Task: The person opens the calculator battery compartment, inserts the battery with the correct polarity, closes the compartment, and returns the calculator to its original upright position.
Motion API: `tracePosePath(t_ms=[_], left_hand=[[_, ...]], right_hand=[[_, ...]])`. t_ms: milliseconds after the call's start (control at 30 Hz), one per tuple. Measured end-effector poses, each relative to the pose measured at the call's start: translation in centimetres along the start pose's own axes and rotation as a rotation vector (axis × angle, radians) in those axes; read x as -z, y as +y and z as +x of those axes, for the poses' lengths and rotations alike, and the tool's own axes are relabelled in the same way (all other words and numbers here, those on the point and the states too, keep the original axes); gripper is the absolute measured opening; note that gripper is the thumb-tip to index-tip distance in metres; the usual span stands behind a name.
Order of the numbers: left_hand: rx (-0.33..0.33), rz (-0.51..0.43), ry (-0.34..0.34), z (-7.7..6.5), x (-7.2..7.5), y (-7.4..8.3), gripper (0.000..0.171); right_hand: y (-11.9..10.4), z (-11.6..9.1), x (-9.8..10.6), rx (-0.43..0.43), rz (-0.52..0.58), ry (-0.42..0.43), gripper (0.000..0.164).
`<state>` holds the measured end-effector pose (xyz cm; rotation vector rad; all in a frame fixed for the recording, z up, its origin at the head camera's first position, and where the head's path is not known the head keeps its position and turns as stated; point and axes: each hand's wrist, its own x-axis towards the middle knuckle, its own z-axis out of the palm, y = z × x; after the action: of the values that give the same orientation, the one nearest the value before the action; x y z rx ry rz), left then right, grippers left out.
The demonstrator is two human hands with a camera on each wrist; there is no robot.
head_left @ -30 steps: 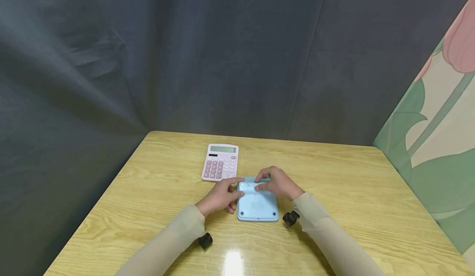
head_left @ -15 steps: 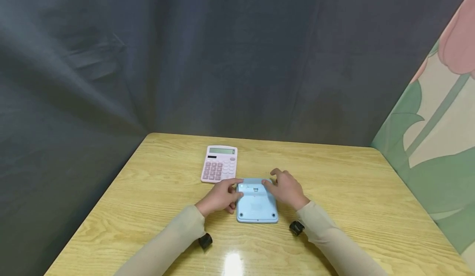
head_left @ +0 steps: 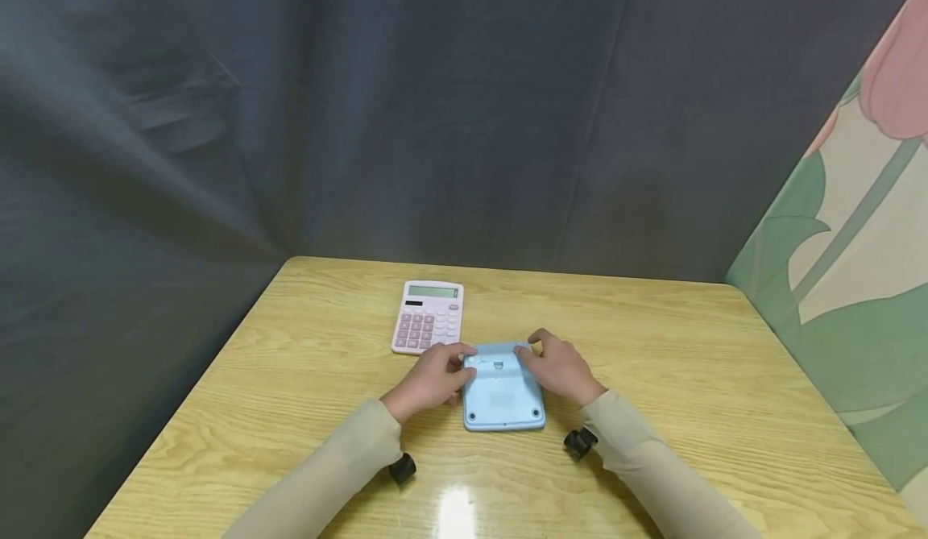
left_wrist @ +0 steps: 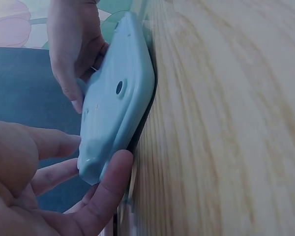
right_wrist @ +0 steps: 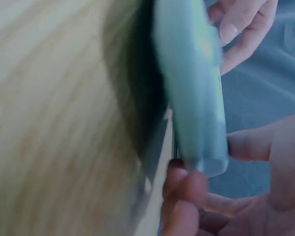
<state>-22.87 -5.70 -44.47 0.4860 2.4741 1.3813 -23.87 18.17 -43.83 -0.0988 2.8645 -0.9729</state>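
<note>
A light blue calculator (head_left: 503,398) is back side up, its two round dark feet toward the near edge. My left hand (head_left: 429,379) grips its far left corner, thumb on the back and fingers around the edge, as the left wrist view of the calculator (left_wrist: 120,93) shows. At the far right corner my right hand (head_left: 561,370) holds it between thumb and fingers. The right wrist view shows a dark gap between the calculator (right_wrist: 191,88) and the table, so that side is raised. Its keys and screen are hidden underneath.
A pink calculator (head_left: 429,317) lies face up just beyond my left hand, its display reading 0. The wooden table (head_left: 652,346) ends at a dark curtain (head_left: 464,120) behind and a flower-patterned panel (head_left: 855,297) at right.
My right hand moved from the middle of the blue calculator's back to its far right corner and took hold. The far edge has risen slightly. The left hand stayed at its corner.
</note>
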Motion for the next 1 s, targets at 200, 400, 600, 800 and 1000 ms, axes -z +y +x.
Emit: tracePosePath(t_ms=[200,400,600,800,1000], left_hand=[[-0.013,-0.022,-0.007,-0.1,-0.1,0.3,0.040],[-0.076,0.082,0.036,-0.4,-0.4,1.1,0.042],[-0.147,0.107,0.072,-0.5,-0.6,2.4,0.041],[-0.171,0.089,0.049,-0.9,-0.7,3.7,0.047],[-0.121,0.058,0.080,-1.3,-0.7,4.1,0.052]], right_hand=[[-0.3,0.0,0.6,0.062,0.031,0.093,0.052],[-1.5,-0.4,1.0,0.155,0.027,0.178,0.048],[-3.5,-1.0,1.2,0.233,-0.022,0.254,0.046],[-5.2,-1.3,1.0,0.239,-0.041,0.268,0.044],[-6.3,-1.3,0.6,0.261,-0.015,0.271,0.036]])
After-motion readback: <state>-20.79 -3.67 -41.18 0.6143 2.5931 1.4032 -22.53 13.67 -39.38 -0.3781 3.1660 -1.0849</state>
